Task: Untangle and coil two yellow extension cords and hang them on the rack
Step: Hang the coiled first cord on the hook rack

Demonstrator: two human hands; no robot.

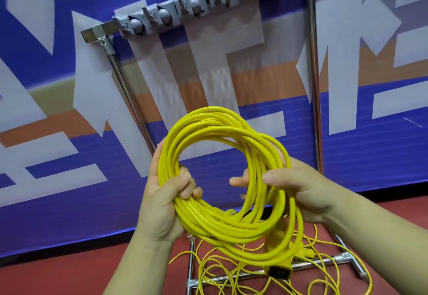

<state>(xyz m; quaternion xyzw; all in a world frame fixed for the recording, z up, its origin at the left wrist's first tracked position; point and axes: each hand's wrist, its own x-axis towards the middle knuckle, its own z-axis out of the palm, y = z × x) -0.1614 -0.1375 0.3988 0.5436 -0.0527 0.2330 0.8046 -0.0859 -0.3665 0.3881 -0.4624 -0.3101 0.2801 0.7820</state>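
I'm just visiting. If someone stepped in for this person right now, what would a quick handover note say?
Left hand grips the coiled cord on its left side; right hand grips its right side, in front of the rack.
Second cord lies tangled on the floor at the rack's base.
Done: one cord coiled.
Left: hang it on the hook strip, which holds nothing, then untangle, coil and hang the second.

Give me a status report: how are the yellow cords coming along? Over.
Hands: left hand and right hand both grip the coiled extension cord. The second cord lies tangled at the rack base. The hook rail above holds nothing.
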